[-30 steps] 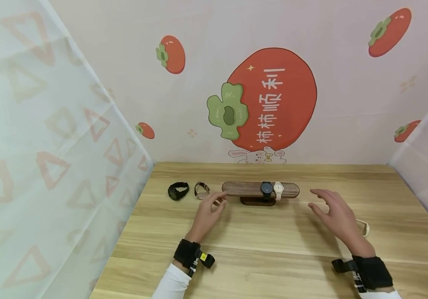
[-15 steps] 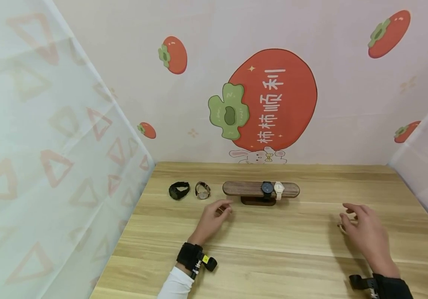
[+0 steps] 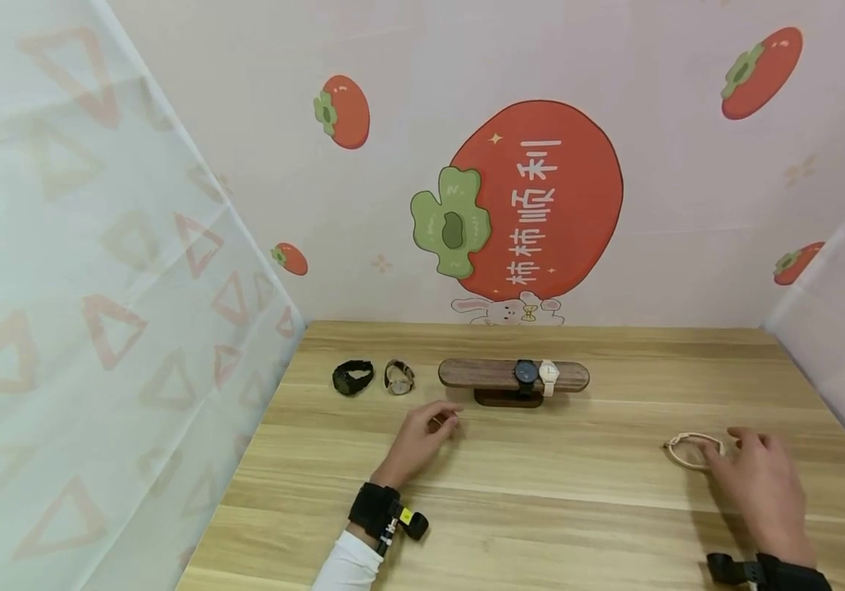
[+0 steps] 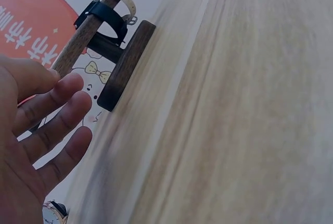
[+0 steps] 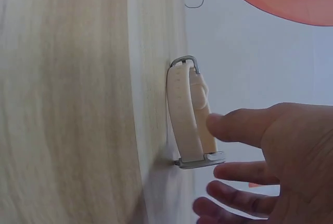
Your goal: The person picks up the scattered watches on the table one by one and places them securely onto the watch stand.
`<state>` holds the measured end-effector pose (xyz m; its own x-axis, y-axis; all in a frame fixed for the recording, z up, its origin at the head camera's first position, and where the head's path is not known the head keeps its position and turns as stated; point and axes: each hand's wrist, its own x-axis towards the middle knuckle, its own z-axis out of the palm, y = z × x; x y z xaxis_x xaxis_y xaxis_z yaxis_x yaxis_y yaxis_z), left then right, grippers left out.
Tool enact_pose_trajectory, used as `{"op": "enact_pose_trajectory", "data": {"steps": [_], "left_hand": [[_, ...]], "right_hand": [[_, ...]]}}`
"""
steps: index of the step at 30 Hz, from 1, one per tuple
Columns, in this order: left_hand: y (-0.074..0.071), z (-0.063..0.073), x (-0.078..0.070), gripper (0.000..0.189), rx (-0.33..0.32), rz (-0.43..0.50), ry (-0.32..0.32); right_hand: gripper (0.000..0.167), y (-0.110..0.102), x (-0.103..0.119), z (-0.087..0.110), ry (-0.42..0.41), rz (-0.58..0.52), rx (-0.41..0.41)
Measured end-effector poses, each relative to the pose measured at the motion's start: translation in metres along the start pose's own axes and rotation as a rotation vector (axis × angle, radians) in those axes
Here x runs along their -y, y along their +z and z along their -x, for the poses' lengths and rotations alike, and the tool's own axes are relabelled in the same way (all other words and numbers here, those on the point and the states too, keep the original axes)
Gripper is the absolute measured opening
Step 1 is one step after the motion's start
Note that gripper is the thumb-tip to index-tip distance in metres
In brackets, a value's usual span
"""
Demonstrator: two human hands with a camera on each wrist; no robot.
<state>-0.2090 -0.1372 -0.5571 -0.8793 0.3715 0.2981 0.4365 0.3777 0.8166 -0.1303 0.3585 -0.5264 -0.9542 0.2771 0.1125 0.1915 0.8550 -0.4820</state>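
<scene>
A cream-strapped watch (image 5: 182, 114) with a silvery buckle stands on its edge at the right of the wooden table. My right hand (image 3: 765, 484) is beside it, the thumb right at the strap and the other fingers spread near the case in the right wrist view. To the left, my left hand (image 3: 415, 443) hovers with loosely bent fingers and holds nothing. Just beyond it is a dark wooden watch stand (image 3: 476, 373), its bar carrying a black watch (image 3: 526, 373) and a white watch (image 3: 549, 374) near the right end.
At the back left of the table (image 3: 541, 509) lie a black watch (image 3: 349, 381) and a smaller watch with a dark strap (image 3: 399, 386). A cloth backdrop (image 3: 673, 279) printed with persimmons rises behind the table, with more cloth along both sides.
My right hand has travelled right and nearer to me, from beside the stand to the cream-strapped watch. The left hand has drawn back slightly from the stand's left end.
</scene>
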Motion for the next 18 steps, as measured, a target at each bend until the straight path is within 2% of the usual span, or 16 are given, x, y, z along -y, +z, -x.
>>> {"op": "enact_pose_trajectory", "data": {"steps": [4, 10, 18], "left_hand": [[0.0010, 0.0003, -0.0004, 0.028, 0.017, 0.017, -0.021], [0.0020, 0.0018, -0.0008, 0.028, 0.022, 0.013, -0.065], [0.0044, 0.0033, -0.0030, 0.026, 0.020, 0.014, -0.064]], "right_hand": [[0.060, -0.0007, -0.0026, -0.0004, 0.007, -0.012, 0.037], [0.056, -0.0004, -0.0017, -0.0018, 0.013, -0.026, 0.047], [0.049, 0.0016, -0.0009, -0.0024, 0.017, -0.030, 0.039]]}}
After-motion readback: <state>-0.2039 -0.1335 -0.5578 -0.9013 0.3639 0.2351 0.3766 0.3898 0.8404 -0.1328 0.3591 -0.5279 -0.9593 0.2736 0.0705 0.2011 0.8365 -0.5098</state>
